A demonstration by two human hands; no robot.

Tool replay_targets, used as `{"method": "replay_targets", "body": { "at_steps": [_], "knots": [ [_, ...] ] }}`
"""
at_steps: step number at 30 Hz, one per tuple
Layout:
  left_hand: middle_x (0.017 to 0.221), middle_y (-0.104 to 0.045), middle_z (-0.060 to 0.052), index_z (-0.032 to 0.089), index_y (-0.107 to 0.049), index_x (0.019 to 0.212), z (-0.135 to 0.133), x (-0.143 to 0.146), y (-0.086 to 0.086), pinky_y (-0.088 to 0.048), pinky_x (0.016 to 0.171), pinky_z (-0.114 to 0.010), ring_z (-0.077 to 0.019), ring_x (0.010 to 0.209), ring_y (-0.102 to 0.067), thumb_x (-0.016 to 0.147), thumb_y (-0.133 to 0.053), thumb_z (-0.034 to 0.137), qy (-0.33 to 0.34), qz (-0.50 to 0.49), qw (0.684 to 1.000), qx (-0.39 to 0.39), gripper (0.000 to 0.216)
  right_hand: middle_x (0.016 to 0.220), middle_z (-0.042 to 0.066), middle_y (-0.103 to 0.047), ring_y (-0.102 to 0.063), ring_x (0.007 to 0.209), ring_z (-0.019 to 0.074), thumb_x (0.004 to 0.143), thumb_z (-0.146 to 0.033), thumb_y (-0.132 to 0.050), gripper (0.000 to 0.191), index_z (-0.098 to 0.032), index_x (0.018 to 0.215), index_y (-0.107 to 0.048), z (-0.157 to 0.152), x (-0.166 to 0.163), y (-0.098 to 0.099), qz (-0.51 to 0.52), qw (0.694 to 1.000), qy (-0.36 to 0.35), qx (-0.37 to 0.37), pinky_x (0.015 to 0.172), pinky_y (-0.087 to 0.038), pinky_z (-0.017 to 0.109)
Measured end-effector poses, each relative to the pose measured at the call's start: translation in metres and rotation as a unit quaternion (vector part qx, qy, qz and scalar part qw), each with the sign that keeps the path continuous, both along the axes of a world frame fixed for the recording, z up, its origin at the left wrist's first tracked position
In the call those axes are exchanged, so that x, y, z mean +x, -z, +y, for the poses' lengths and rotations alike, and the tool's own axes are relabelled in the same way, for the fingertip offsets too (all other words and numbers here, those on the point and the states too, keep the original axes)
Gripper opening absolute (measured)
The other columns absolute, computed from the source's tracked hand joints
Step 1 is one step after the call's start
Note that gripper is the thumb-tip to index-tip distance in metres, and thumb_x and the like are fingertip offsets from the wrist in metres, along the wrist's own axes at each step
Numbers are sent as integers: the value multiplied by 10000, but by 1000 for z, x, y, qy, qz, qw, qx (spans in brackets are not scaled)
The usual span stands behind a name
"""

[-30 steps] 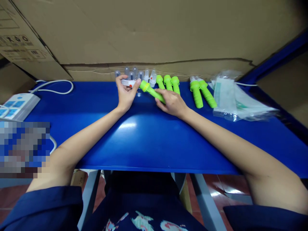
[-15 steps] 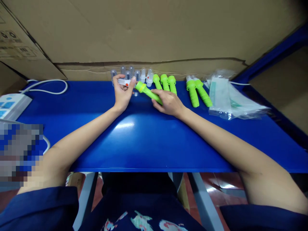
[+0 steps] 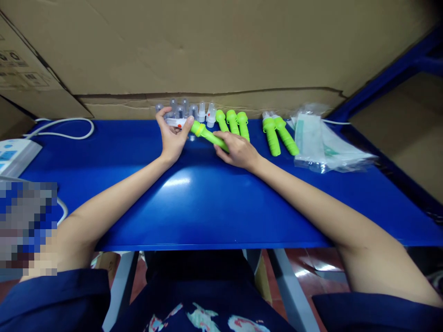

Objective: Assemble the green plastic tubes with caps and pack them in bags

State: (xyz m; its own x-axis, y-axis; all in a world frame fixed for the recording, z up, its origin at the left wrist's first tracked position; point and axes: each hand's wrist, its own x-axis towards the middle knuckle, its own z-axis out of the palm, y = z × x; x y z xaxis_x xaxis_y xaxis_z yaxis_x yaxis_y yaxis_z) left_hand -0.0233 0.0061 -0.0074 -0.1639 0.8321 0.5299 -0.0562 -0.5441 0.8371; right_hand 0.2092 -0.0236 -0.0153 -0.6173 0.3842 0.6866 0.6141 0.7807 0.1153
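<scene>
My left hand [image 3: 172, 138] pinches a white, partly clear tube-like piece with a red dot [image 3: 175, 122] between thumb and fingers. A lime-green handle [image 3: 212, 137] with a yellowish ring near its collar is gripped in my right hand [image 3: 238, 150]. The collar end of the handle meets the white piece at my left thumb; whether the two are joined I cannot tell. Behind my left hand stand several clear domed tubes [image 3: 193, 110]. Next to them are two white pieces [image 3: 211, 115], one showing a red dot. Three more green handles [image 3: 243, 124] lie just beyond my right hand.
Two green handles with clear tips [image 3: 272, 136] lie farther right, beside clear plastic bags with white-and-green contents [image 3: 311, 138]. A white power strip [image 3: 20, 154] and its looped cable [image 3: 78, 136] are at the left. A cardboard wall [image 3: 207, 50] rises behind the blue table [image 3: 207, 203].
The whole view has shifted slightly. Both hands keep their grips on the white piece and the green handle, with almost no visible movement between them.
</scene>
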Motion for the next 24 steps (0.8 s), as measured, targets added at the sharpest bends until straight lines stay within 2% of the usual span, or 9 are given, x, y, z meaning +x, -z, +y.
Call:
{"method": "replay_targets", "body": {
  "at_steps": [5,8,11,15,17,22,24],
  "knots": [
    [863,-598,2,301,-456,1174,1,0,1,-463,538,-246,-126,668,-626,723,-744,823,-10,13,1000,12,748,1183,181,-726,-738,1024,299,1035,-319,-480,408,-122,1387,-538,1,1,-1,22,998,-4,-58,911,-619,436],
    [845,-594,-8,279,-479,1077,4,-1,3,-458,524,-249,-139,674,-637,787,-645,854,3,17,1000,4,665,1168,173,-730,-742,999,289,1035,-321,-478,398,-119,1372,-543,1,1,-2,27,998,0,-52,892,-622,419],
    [838,-592,-9,265,-478,978,6,-3,4,-453,495,-241,-134,654,-619,773,-680,835,1,3,1000,-7,639,1138,172,-737,-747,956,286,1031,-321,-480,378,-111,1335,-560,0,1,-2,24,999,2,-34,869,-622,408],
    [853,-605,-16,255,-484,912,7,-5,4,-452,473,-226,-129,665,-612,738,-716,833,-14,4,1000,-2,647,1149,166,-732,-739,957,287,1012,-315,-505,389,-126,1347,-566,0,1,-1,24,998,-1,-54,886,-607,414],
    [873,-649,-28,259,-493,918,7,-6,5,-469,488,-231,-151,709,-651,737,-713,835,-8,9,1000,-8,643,1145,162,-731,-735,967,287,1003,-308,-516,399,-127,1356,-565,1,2,-1,27,998,-7,-62,894,-600,411],
    [984,-745,-95,274,-508,1018,9,-7,8,-551,603,-298,-264,999,-735,770,-679,831,32,22,999,-18,633,1137,155,-739,-741,982,273,999,-292,-518,383,-124,1340,-568,0,1,-3,23,998,-16,-52,887,-602,386],
    [951,-742,-88,276,-503,1011,11,-8,9,-544,599,-294,-261,996,-733,779,-679,817,34,21,999,-22,615,1134,150,-745,-746,980,263,1001,-293,-514,370,-126,1326,-571,-1,0,-4,20,999,-14,-44,875,-608,373]
  ]
}}
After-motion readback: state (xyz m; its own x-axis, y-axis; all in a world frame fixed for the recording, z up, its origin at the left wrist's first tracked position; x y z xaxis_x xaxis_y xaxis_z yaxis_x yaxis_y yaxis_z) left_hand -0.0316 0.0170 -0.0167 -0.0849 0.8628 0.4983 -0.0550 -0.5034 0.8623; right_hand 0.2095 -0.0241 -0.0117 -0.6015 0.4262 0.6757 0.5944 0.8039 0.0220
